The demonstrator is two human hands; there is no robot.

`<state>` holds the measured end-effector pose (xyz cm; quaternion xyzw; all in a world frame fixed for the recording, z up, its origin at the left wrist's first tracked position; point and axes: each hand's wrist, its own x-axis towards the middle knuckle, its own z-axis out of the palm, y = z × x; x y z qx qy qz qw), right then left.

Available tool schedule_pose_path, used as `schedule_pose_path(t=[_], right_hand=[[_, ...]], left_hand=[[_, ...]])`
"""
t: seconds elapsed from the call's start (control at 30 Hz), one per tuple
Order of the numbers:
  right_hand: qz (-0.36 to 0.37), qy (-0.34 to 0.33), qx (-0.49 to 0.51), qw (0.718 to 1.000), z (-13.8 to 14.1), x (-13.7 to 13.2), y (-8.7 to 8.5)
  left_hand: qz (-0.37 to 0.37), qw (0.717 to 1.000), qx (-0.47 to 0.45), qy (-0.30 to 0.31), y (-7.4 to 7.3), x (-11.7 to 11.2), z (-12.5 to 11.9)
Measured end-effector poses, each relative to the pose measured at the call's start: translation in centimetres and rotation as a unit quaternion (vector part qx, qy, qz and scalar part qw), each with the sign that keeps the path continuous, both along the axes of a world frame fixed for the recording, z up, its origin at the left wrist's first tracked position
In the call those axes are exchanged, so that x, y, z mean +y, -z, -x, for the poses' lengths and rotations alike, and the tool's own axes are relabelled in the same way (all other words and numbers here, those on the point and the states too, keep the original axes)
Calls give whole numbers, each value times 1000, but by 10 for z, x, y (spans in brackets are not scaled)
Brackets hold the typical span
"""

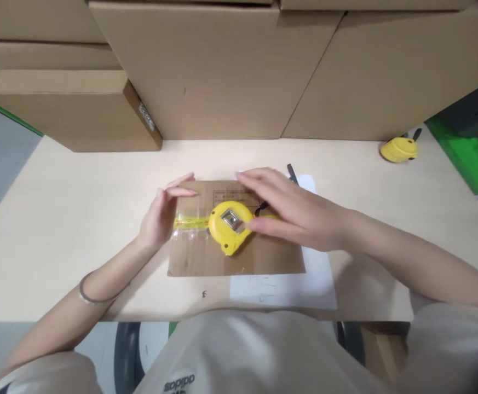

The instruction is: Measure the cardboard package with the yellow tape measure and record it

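A flat brown cardboard package (pixel 206 257) lies on the table in front of me, sealed with clear tape. A yellow tape measure (pixel 228 225) rests on top of it, its yellow blade pulled out to the left. My left hand (pixel 162 213) pinches the end of the blade at the package's left edge, fingers curled. My right hand (pixel 288 210) lies over the right side of the tape measure's case, fingers stretched across it and thumb against its side.
A white sheet of paper (pixel 308 284) lies under the package, and a dark pen (pixel 292 174) shows behind my right hand. A second yellow tape measure (pixel 398 149) sits at the far right. Large cardboard boxes (pixel 230 71) line the back of the beige table (pixel 58 219).
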<state>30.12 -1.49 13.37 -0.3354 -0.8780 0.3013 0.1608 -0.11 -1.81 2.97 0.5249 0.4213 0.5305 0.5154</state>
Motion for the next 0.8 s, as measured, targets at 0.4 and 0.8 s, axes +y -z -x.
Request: schedule_pose_path(t=[0.4,0.8], right_hand=[[42,3,37,998,41,-6,-11],[-34,4,-74,997,77,-5,-4]], left_hand=[[20,997,-72,30,4,-6,-5],[-54,995,-14,80,21,13,14]])
